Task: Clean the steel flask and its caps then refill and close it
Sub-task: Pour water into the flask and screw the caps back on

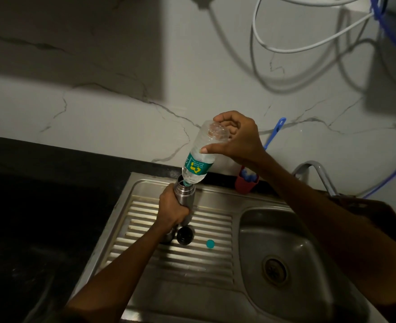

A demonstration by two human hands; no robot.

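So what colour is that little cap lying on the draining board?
Teal; the bottle cap shows in the head view.

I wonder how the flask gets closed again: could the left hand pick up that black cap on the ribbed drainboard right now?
Probably not yet. The left hand grips the steel flask while the right hand tips the plastic bottle into it. The black cap lies uncovered just beside it, so once freed, the way looks open.

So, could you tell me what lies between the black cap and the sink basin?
In the head view, only a small teal bottle cap lies on the ribbed drainboard between the black cap and the basin; otherwise that stretch is bare.
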